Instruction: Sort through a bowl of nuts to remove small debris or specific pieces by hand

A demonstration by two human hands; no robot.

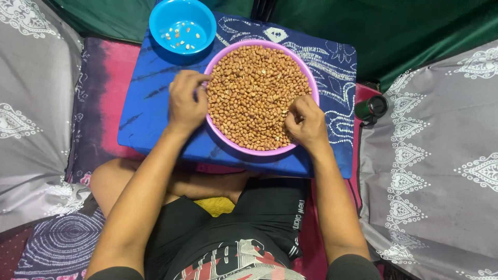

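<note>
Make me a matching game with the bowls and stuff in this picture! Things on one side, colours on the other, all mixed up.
Things:
1. small bowl
2. big bowl full of peanuts
3. flask
4. cushion under the bowls

Colours:
A. pink-purple
B. dark green
C. bright blue, few bits inside
D. blue with white patterns

Pairs: 1-C, 2-A, 3-B, 4-D

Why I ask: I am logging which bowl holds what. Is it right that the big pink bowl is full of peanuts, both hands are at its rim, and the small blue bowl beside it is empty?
Not quite. The head view shows the small blue bowl holds a few scattered bits. The rest stands: the pink bowl is full of peanuts, with the left hand and right hand at its rim.
</note>
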